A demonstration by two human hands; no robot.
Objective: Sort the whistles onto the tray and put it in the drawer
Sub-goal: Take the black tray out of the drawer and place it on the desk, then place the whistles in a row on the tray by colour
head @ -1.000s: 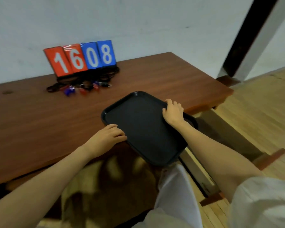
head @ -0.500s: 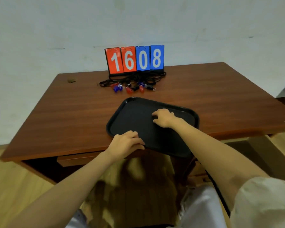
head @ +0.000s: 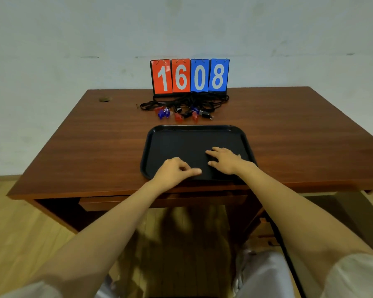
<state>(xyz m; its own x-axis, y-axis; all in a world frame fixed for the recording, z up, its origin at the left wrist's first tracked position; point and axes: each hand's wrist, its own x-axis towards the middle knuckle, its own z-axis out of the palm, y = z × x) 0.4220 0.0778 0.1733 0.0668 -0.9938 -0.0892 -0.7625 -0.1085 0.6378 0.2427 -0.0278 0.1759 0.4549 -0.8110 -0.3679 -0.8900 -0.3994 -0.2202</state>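
A black tray (head: 181, 138) lies flat on the brown desk (head: 95, 147), square to the front edge, with nothing on it but my hands. My left hand (head: 174, 169) rests on its near-left part, fingers curled, thumb stretched to the right, holding nothing. My right hand (head: 224, 160) lies flat on the near-right part with fingers spread. Several red, blue and black whistles (head: 179, 114) sit in a cluster just behind the tray, tangled in black lanyards (head: 211, 102). A shut drawer front (head: 121, 202) shows under the desk top.
A flip scoreboard (head: 190, 76) reading 1608 stands at the back of the desk against the white wall. A small hole (head: 105, 99) marks the back left of the desk. A wooden floor lies on both sides.
The tray has slid fully onto the desk and turned square to its edge. My view has swung to face the desk straight on. Both hands now rest on top of the tray.
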